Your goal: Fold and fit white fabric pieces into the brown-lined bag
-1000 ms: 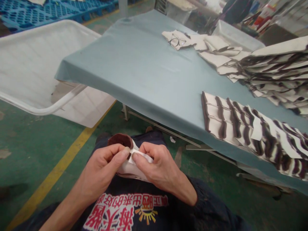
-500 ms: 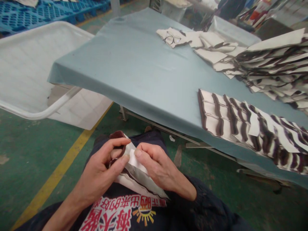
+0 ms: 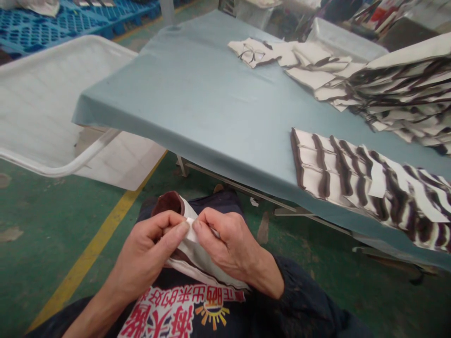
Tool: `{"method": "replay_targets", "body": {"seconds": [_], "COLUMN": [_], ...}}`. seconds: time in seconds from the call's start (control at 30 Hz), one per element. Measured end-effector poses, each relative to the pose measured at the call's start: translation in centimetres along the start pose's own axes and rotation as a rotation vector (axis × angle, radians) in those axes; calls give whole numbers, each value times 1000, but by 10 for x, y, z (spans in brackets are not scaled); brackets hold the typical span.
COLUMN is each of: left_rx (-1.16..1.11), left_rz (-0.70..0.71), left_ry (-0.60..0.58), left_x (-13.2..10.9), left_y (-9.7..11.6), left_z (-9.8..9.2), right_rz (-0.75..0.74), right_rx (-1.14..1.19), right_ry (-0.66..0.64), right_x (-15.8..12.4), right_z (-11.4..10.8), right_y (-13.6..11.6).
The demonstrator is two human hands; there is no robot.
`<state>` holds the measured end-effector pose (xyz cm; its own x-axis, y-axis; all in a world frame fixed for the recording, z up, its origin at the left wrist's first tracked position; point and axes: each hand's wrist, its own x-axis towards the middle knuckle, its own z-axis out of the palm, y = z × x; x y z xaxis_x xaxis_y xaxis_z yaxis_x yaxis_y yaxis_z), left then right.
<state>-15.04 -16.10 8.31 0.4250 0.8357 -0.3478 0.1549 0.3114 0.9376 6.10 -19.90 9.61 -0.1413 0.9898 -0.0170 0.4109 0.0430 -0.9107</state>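
Observation:
Over the lap lies a pale fabric piece (image 3: 205,256) with dark brown edging and a brown inner side, curled up at its far end. A small white slip (image 3: 190,231), perhaps paper or a label, sits just above it. My left hand (image 3: 155,246) pinches the slip's left edge between thumb and forefinger. From the other side, my right hand (image 3: 230,244) pinches it too, with the fingers curled in. The fingertips of both hands almost meet. How the slip and the fabric are joined, if at all, is hidden by the fingers.
A table with a blue-grey cover (image 3: 197,98) stands ahead. It carries a row of cream-and-brown fabric pieces (image 3: 338,171), a larger heap (image 3: 405,89) and eyeglasses (image 3: 252,55). A white tub (image 3: 63,171) stands left, near a blue pallet (image 3: 81,21).
My left fingers have closed onto the white slip, where before they were apart beside it. The right hand has shifted slightly left, and the fabric's brown end shows more.

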Motion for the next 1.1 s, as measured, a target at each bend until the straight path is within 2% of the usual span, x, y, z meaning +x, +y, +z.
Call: {"method": "replay_targets", "body": {"seconds": [0.23, 0.4, 0.6, 0.73, 0.8, 0.9, 1.0, 1.1], "left_rx": [-160, -202, -204, -242, -259, -281, -287, -255], "left_rz": [-104, -151, -145, -170, -159, -149, -152, -122], "left_ry": [-83, -75, -92, -33, 15, 84, 137, 155], "left_x": [-2, -4, -2, -3, -3, -2, -1, -1], "left_y": [-10, -13, -11, -12, -13, -11, -7, -2], "left_z": [-5, -6, -5, -1, 2, 5, 9, 14], "right_rz": [36, 46, 0, -3, -93, -357, -547, -593], "right_rx": [72, 157, 176, 128, 1, -213, -324, -392], "right_ry": [-37, -62, -2, 70, 193, 382, 378, 339], "right_x": [1, 2, 4, 3, 2, 2, 2, 2], "right_z": [-4, -6, -6, -4, -3, -1, 4, 13], "right_y": [2, 5, 8, 15, 20, 27, 30, 32]}}
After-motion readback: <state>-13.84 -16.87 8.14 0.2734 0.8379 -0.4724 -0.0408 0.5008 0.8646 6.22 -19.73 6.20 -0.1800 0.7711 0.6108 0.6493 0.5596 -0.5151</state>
